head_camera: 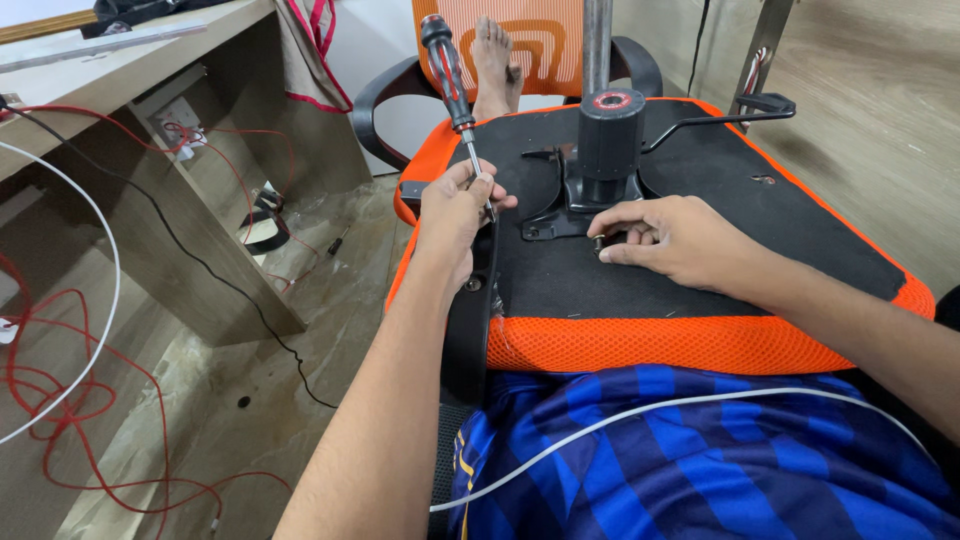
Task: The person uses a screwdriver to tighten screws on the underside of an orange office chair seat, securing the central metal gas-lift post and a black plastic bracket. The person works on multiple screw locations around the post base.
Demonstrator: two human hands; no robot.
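two hands on upturned chair seat (700, 290): left hand (450, 215) grip closed round screwdriver (452, 75); right hand (672, 238) pinches small bolt (599, 243) beside the seat's mounting plate (560, 205).

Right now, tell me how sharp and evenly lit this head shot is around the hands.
Head view: soft, even light, no harsh glare; the left hand with the screwdriver and the right hand on the black seat underside are sharp. Faint shadows sit under the fingers. Wide-angle bending curves the desk at the left edge.

Home workroom, wooden desk (120, 75), loose red wires (60, 400), marble-look floor (330, 290)
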